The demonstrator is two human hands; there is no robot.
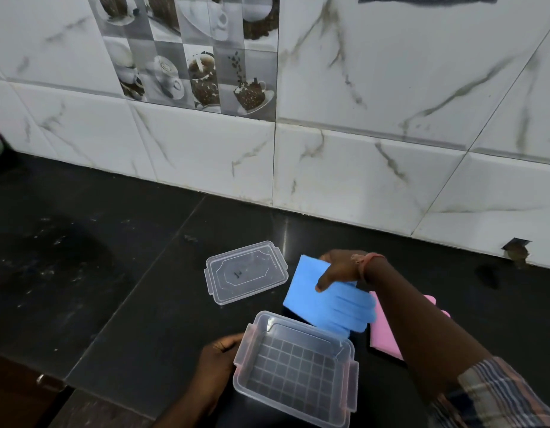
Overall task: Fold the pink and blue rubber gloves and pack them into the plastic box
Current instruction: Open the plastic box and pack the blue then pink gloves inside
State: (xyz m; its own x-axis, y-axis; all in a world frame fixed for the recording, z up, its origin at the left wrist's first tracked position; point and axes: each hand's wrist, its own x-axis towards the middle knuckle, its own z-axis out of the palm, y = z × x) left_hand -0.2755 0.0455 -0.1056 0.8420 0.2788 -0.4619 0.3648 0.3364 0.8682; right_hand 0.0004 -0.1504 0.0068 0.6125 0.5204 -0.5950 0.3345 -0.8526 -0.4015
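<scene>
Most of the pink glove point(388, 335) is hidden under the right forearm, only edges poke out just right of the plastic box point(295, 372). The right hand point(338, 268) pinches the blue glove point(326, 299) at its cuff end, thumb on top, glove fingers drooping toward the box's far rim. The left hand point(215, 366) grips the box's left wall. The lid point(245, 271) lies behind the box.

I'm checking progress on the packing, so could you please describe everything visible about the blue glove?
The blue glove looks like smooth rubber, with its cuff end flat and its fingers pointing toward the plastic box. The right hand grips its cuff end, holding it tilted above the black counter. It overlaps the view of the pink glove.
</scene>
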